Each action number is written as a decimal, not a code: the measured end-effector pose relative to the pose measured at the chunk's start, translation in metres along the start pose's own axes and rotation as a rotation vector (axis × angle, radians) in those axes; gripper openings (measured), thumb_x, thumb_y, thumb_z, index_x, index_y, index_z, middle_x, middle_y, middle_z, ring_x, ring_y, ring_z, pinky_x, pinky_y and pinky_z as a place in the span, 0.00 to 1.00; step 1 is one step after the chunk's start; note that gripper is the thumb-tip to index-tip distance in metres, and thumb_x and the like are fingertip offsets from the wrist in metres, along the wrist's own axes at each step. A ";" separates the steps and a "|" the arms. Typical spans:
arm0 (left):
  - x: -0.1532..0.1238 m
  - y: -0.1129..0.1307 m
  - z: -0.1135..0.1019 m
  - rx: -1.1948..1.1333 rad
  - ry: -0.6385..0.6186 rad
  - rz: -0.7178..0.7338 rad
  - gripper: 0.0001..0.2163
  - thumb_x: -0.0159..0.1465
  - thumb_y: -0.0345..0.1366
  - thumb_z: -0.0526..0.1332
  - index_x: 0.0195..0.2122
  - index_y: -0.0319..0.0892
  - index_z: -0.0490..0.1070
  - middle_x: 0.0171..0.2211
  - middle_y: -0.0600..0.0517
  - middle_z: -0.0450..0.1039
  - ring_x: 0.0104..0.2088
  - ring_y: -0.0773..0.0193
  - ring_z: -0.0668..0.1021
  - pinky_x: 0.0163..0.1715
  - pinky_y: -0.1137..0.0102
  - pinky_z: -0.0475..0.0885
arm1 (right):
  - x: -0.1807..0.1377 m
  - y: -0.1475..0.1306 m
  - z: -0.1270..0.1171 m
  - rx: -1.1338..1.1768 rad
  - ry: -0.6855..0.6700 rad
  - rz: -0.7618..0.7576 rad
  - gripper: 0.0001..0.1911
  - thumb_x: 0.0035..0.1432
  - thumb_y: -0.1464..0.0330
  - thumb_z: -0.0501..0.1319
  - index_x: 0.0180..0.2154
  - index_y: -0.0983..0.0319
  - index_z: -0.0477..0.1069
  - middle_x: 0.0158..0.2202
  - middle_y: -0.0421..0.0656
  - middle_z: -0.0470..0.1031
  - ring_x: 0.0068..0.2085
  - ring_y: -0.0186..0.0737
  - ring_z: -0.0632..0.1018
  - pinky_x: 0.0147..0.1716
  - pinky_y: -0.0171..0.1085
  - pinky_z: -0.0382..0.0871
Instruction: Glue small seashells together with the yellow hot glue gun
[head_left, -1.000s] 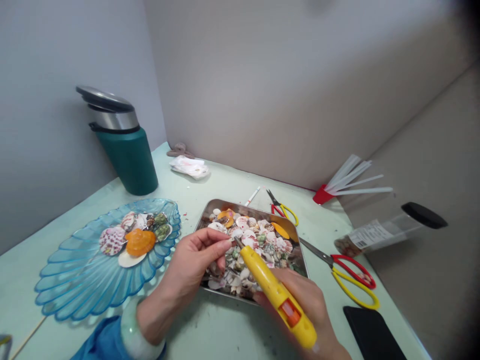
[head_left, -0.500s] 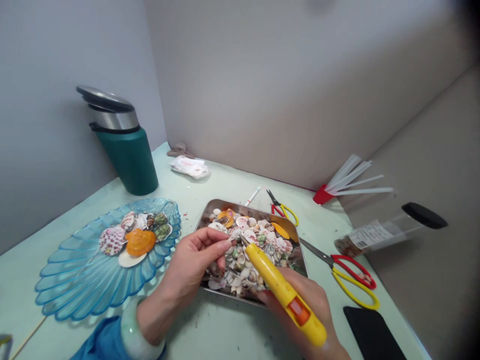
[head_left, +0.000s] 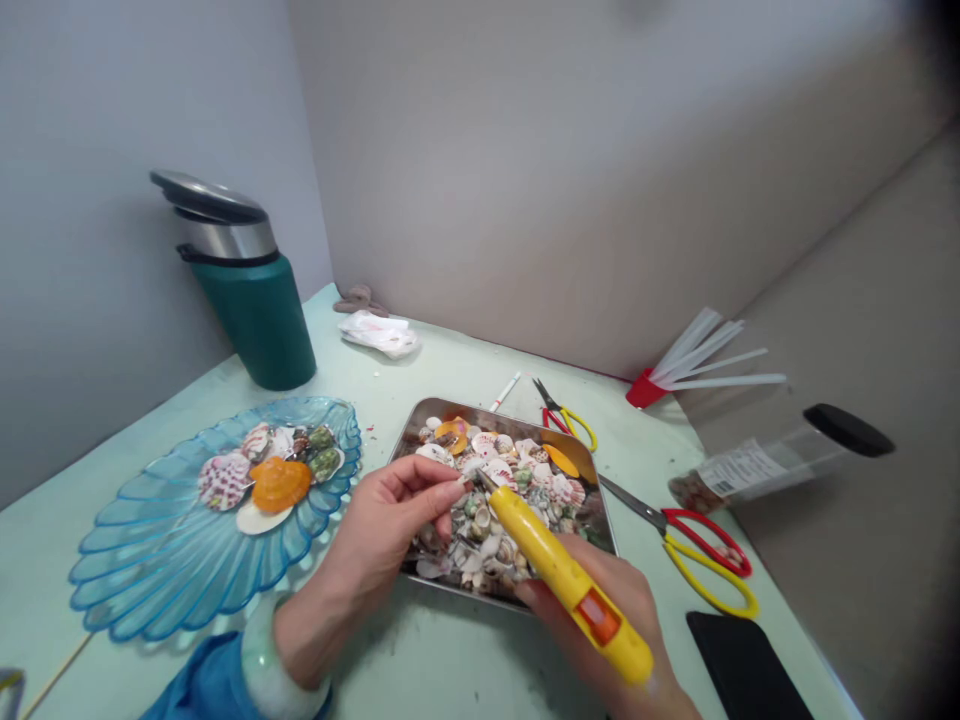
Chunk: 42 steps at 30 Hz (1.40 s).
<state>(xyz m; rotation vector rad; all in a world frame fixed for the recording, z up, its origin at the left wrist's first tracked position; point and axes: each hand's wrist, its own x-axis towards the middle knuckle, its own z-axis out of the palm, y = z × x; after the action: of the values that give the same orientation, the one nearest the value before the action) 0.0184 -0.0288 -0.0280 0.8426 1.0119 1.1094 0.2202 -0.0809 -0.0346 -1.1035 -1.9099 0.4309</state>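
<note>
My left hand (head_left: 397, 512) is closed in a pinch over the metal tray, holding a small whitish shell (head_left: 465, 478) by its edge. A yellow glue gun (head_left: 551, 560) with an orange-red switch is wrapped in my right hand (head_left: 615, 600). Its metal nozzle (head_left: 486, 481) is right at the small shell; whether they touch I cannot tell. Below both hands, the metal tray (head_left: 609, 520) is full of mixed seashells (head_left: 491, 550). To the left, a blue scalloped glass plate (head_left: 172, 570) bears an orange shell (head_left: 280, 485), a speckled shell (head_left: 224, 482) and several others.
A green bottle (head_left: 259, 320) stands at the back left, near a white plastic packet (head_left: 380, 334). On the right lie large scissors (head_left: 664, 520), smaller scissors (head_left: 553, 405), a black phone-like slab (head_left: 742, 665), a clear jar (head_left: 772, 465) and a red cup (head_left: 645, 389) of glue sticks.
</note>
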 end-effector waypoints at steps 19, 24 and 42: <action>-0.002 0.000 0.004 0.140 0.069 0.100 0.08 0.50 0.36 0.69 0.29 0.38 0.76 0.14 0.57 0.70 0.17 0.72 0.70 0.17 0.80 0.63 | 0.000 0.002 0.001 -0.012 -0.021 0.034 0.04 0.55 0.71 0.65 0.36 0.61 0.74 0.29 0.39 0.78 0.27 0.37 0.78 0.28 0.34 0.69; -0.001 -0.003 0.004 0.191 0.095 0.161 0.07 0.52 0.35 0.68 0.30 0.39 0.76 0.19 0.57 0.72 0.18 0.72 0.72 0.18 0.79 0.65 | -0.001 0.002 0.000 -0.009 -0.015 0.019 0.04 0.56 0.71 0.65 0.36 0.60 0.73 0.29 0.40 0.78 0.27 0.36 0.77 0.27 0.34 0.69; -0.007 -0.013 -0.003 0.850 0.103 0.961 0.08 0.60 0.23 0.60 0.36 0.40 0.76 0.34 0.49 0.80 0.36 0.66 0.81 0.40 0.75 0.74 | 0.004 -0.005 -0.011 -0.038 -0.174 0.132 0.10 0.60 0.64 0.61 0.28 0.62 0.70 0.23 0.39 0.72 0.24 0.35 0.72 0.22 0.32 0.63</action>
<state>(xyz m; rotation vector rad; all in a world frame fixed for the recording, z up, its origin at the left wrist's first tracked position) 0.0187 -0.0389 -0.0393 2.1200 1.2033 1.5190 0.2253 -0.0814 -0.0227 -1.2571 -2.0097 0.5829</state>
